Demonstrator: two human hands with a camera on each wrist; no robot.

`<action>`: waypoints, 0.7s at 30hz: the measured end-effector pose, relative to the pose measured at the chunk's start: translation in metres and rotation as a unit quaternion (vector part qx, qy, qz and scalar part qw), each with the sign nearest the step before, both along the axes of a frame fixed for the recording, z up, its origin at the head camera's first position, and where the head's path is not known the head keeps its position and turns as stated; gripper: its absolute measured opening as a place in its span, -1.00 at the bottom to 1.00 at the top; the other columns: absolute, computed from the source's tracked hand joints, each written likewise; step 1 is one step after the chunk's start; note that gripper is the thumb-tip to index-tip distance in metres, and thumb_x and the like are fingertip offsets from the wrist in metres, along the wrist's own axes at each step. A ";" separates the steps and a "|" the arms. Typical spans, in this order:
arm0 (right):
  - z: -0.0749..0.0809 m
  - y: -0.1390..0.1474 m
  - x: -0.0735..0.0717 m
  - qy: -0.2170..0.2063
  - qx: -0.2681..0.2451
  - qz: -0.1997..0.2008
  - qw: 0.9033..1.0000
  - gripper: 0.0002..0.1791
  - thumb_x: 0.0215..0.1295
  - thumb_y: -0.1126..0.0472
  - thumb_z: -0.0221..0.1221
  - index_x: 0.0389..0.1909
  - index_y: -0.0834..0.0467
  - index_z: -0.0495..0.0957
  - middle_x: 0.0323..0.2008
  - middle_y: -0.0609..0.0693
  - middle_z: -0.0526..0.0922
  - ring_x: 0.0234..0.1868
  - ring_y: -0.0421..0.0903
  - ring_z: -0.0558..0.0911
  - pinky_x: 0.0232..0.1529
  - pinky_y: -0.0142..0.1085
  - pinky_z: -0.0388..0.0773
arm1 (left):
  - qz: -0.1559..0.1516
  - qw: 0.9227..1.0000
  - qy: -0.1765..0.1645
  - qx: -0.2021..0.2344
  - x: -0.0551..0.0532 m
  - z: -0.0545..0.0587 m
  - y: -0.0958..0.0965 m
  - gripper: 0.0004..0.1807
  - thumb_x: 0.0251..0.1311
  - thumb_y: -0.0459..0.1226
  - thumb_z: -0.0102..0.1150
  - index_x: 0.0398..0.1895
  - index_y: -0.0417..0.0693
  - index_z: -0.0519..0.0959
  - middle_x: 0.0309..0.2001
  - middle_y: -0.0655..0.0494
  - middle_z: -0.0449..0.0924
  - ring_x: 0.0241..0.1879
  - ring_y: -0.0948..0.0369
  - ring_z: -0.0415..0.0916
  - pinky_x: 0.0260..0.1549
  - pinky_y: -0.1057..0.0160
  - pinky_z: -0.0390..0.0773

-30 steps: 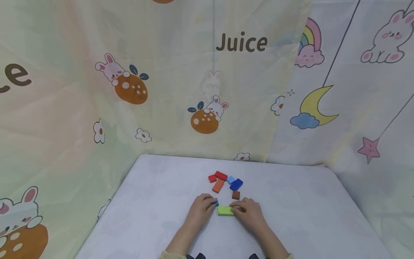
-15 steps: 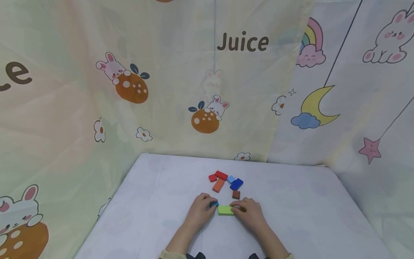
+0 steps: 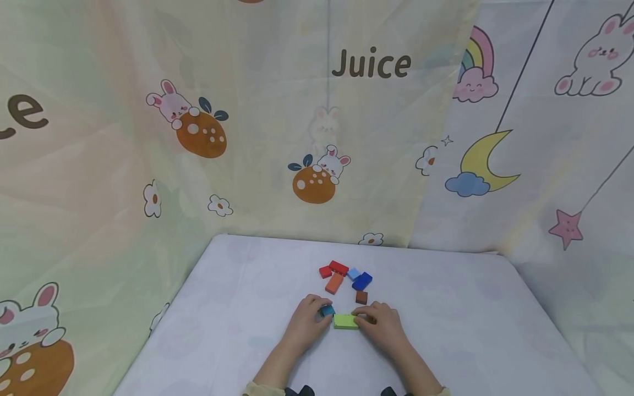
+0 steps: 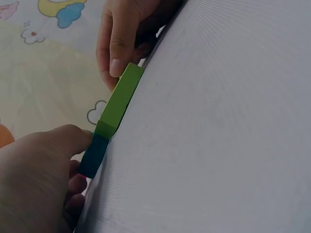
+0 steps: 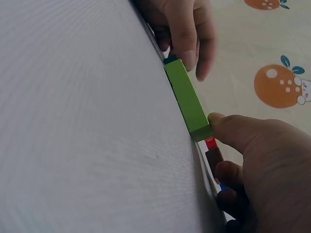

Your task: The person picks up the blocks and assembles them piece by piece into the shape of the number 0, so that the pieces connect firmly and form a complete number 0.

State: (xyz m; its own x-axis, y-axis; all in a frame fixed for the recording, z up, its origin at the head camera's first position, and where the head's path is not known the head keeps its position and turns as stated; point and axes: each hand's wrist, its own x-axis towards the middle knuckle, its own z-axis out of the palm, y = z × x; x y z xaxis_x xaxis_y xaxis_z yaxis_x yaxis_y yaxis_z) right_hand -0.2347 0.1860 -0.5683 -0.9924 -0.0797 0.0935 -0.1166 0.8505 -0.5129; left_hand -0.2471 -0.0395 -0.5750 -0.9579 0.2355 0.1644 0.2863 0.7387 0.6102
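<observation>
A lime-green toy brick (image 3: 345, 322) lies lengthwise on the white-covered table. My right hand (image 3: 380, 323) holds its right end, with the thumb against the near corner in the right wrist view. At the other end, my left hand (image 3: 308, 320) pinches a small teal brick (image 3: 327, 311) between thumb and fingers. In the left wrist view the teal brick (image 4: 94, 155) lines up with the end of the green brick (image 4: 119, 99); whether they are joined I cannot tell. Some of my left fingers are hidden behind the teal piece.
Beyond the hands lie a brown brick (image 3: 361, 297), an orange brick (image 3: 334, 284), a dark blue brick (image 3: 362, 281), a light blue brick (image 3: 354, 274), a long red brick (image 3: 339, 268) and a small red brick (image 3: 325, 272). Printed curtains (image 3: 267, 220) hang behind the table (image 3: 446, 308).
The teal brick has shifted slightly left and turned in my left fingers, so more of it shows. My right hand and the green brick stay nearly still.
</observation>
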 end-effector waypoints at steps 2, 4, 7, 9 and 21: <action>0.000 0.000 0.000 0.000 0.001 0.000 1.000 -0.85 0.20 -0.11 0.31 -0.20 -0.32 0.71 -0.53 -0.27 0.41 -0.41 -0.20 0.30 -0.31 -0.27 0.15 | 0.000 1.000 -0.001 0.005 0.000 0.000 0.000 -0.63 0.22 0.05 0.29 0.09 0.33 0.58 0.09 0.25 0.49 0.11 0.26 0.45 0.13 0.14 0.59; 0.001 0.000 0.001 -0.001 0.002 0.000 1.000 -0.85 0.20 -0.11 0.31 -0.20 -0.32 0.71 -0.53 -0.26 0.41 -0.40 -0.20 0.30 -0.31 -0.27 0.15 | -0.005 1.000 -0.001 0.013 -0.001 -0.001 -0.001 -0.67 0.20 0.09 0.29 0.01 0.35 0.59 0.06 0.27 0.47 0.08 0.29 0.43 0.11 0.16 0.59; 0.001 0.000 0.001 0.001 0.003 0.000 1.000 -0.85 0.20 -0.11 0.32 -0.20 -0.32 0.71 -0.53 -0.26 0.40 -0.41 -0.20 0.30 -0.31 -0.27 0.14 | -0.012 1.000 -0.002 0.018 -0.002 -0.002 -0.001 -0.71 0.18 0.15 0.27 -0.09 0.38 0.59 0.00 0.31 0.44 0.01 0.32 0.40 0.06 0.21 0.59; 0.001 0.000 0.001 0.000 0.003 -0.001 1.000 -0.85 0.20 -0.11 0.31 -0.20 -0.33 0.71 -0.53 -0.26 0.40 -0.41 -0.20 0.30 -0.31 -0.27 0.14 | -0.015 1.000 -0.001 0.016 -0.002 -0.003 -0.001 -0.73 0.17 0.16 0.28 -0.13 0.39 0.60 -0.04 0.33 0.43 -0.04 0.34 0.38 0.02 0.24 0.58; -0.001 0.000 -0.001 -0.005 0.003 -0.004 1.000 -0.85 0.21 -0.13 0.30 -0.20 -0.35 0.70 -0.52 -0.26 0.42 -0.40 -0.20 0.31 -0.30 -0.26 0.16 | -0.011 1.000 -0.004 0.009 -0.003 -0.005 -0.001 -0.76 0.15 0.15 0.30 -0.16 0.41 0.61 -0.08 0.36 0.42 -0.08 0.37 0.35 -0.03 0.28 0.57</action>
